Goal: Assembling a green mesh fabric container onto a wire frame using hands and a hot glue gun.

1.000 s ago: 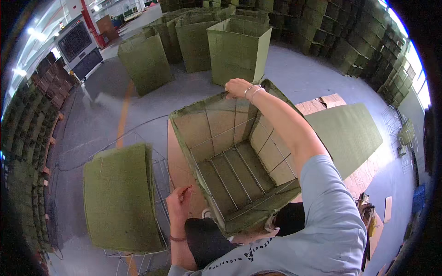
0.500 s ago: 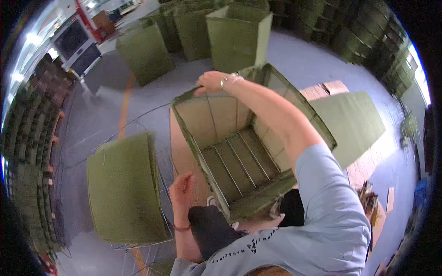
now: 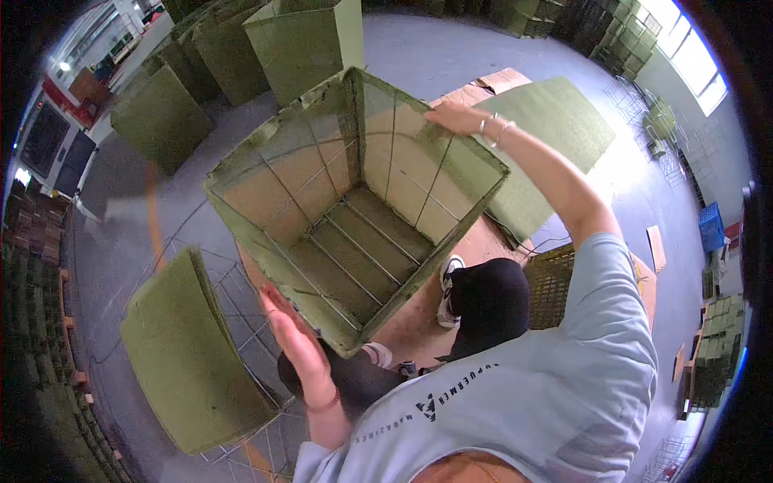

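An open-topped green fabric bin [image 3: 322,133] with a wire frame stands tilted in front of me, its mouth facing up toward me. Thin metal wires [image 3: 354,249] cross its floor and run along the see-through walls. My right hand [image 3: 460,119] is closed over the far right rim, fingertips hooked inside. Low on the left, my left hand [image 3: 299,334] lies with stretched fingers against the bin's outer side; part of its palm and fingers is hidden by the angle.
A stack of green fabric panels [image 3: 189,354] rests on a wire frame [image 3: 241,310] at left. Another green panel [image 3: 555,137] lies on cardboard at right. Finished-looking bins [image 3: 306,48] stand far left. A yellowish crate [image 3: 551,282] is beside my knee.
The bin has turned and shifted left in view. My right hand has gone from its far left rim to the far right rim. My left hand has come onto its side, fingers straightened.
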### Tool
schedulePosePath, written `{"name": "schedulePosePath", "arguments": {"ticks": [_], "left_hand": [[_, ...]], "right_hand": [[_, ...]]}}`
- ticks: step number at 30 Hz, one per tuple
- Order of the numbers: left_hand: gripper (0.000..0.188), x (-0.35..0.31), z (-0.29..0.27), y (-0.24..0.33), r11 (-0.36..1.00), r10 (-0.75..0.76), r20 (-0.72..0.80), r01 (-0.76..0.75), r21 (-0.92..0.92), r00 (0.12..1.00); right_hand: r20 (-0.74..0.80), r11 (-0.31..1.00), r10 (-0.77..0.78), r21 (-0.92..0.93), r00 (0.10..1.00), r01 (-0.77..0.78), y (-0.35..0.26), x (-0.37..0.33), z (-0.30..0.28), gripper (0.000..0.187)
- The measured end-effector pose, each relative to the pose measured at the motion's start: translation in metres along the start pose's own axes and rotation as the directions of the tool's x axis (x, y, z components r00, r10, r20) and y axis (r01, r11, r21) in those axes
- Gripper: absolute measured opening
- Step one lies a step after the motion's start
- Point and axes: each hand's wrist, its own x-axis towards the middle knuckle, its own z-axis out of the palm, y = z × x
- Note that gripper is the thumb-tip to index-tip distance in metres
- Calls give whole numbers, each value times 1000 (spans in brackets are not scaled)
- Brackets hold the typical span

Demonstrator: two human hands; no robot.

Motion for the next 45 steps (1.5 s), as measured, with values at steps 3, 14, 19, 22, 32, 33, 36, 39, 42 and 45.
{"name": "schedulePosePath", "arguments": {"ticks": [3,14,19,22,32,33,36,39,42,45], "left_hand": [[71,-4,27,5,996,-85,-41,85,4,996],[69,242,29,39,671,50,322,-271,691,945],[63,324,-27,104,-250,442,393,-310,917,806],[57,280,-25,124,-70,511,370,-391,918,776],[57,218,-31,44,330,-50,239,-210,920,970],[54,219,-41,42,407,98,251,-269,873,963],[37,182,-11,47,525,416,171,-389,757,893],[22,111,40,51,683,479,142,-470,559,866],[17,40,93,20,756,249,315,-387,528,916],[22,1,94,-80,958,-32,400,-87,274,916]], "right_hand": [[-210,962,-239,-185,948,202,7,3,15,33],[-26,967,142,-209,990,-144,51,10,30,50],[-70,817,274,544,959,-193,-38,-15,27,43],[-250,811,119,583,961,51,-76,-40,29,45],[-75,407,108,913,991,25,-91,-149,72,39],[-24,371,124,928,992,-24,-92,-160,72,37],[71,330,136,937,988,-112,-87,-191,71,33],[57,256,127,963,990,-88,-93,-195,73,30],[-11,228,122,973,992,-18,-111,-196,73,28],[-174,370,106,921,979,124,-134,-207,88,22]]}}
